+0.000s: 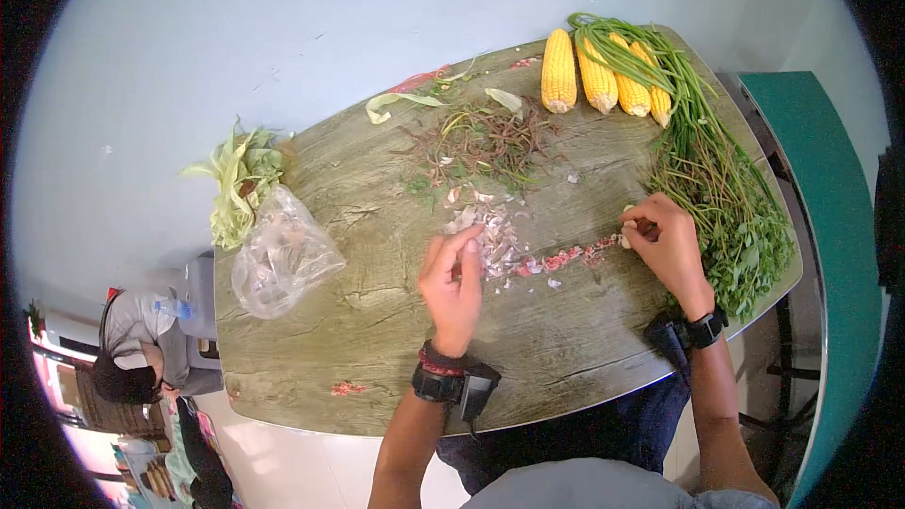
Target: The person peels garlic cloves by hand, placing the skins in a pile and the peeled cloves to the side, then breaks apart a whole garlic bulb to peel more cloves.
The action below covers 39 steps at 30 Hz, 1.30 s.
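Near edge of the table [377, 358]: the left forearm is cut off by the lower margin. The left hand [451, 287] has its fingers loosely bent; whether anything lies between thumb and forefinger cannot be told. Just beyond its fingertips and to their right lies a heap of pale papery skins [500, 240], apparently garlic, part of its near left side covered by the fingers.

The right hand [667, 243] is closed in a pinch on a small pale piece [624, 240], probably garlic, at its left side; the fingers hide much of it, and its outline is hard to make out. Between the hands runs a strip of pinkish fragments [564, 259], too small to identify.

Just right of the right hand spreads a bundle of leafy greens [749, 254]. Well to the left of the left hand lies a clear plastic bag [286, 264], its contents blurred by the film, with pale green leaves [245, 174] just beyond it.

Beyond the left hand, past the skins, is a tangle of brownish stems [490, 141]. Farthest, beyond the right hand, lie four corn cobs [559, 75], some partly covered by long green beans [683, 85].
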Each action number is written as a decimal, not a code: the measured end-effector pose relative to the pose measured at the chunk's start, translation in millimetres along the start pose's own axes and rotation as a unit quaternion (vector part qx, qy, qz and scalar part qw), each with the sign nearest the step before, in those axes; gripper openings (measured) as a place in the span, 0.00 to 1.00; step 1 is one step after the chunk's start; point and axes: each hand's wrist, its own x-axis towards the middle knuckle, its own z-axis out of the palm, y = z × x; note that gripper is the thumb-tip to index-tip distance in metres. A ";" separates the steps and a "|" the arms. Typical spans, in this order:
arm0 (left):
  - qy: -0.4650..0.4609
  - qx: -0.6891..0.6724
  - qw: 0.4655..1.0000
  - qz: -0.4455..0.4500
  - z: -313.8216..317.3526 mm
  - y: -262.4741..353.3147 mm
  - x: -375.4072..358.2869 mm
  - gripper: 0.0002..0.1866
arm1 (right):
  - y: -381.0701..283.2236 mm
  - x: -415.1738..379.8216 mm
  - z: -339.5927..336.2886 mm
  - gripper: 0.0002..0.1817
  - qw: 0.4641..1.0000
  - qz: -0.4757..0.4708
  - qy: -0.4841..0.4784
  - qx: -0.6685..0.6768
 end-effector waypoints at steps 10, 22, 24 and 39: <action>0.267 -0.121 0.955 -0.044 -24.5 -6.0 13.9 0.14 | -2.6 -2.4 -0.1 0.09 0.996 -0.019 0.087 0.004; 0.265 0.098 0.950 -0.130 -251.3 -62.7 74.3 0.22 | -33.8 -43.1 34.4 0.07 0.944 -0.059 -0.263 0.189; 0.209 0.218 0.942 -0.146 -251.2 -83.9 72.8 0.22 | -28.8 -41.3 39.8 0.07 0.923 -0.020 -0.309 0.229; 0.089 0.513 0.846 0.116 -224.5 -101.4 103.8 0.19 | -10.2 -33.8 40.2 0.09 0.858 0.097 -0.349 0.365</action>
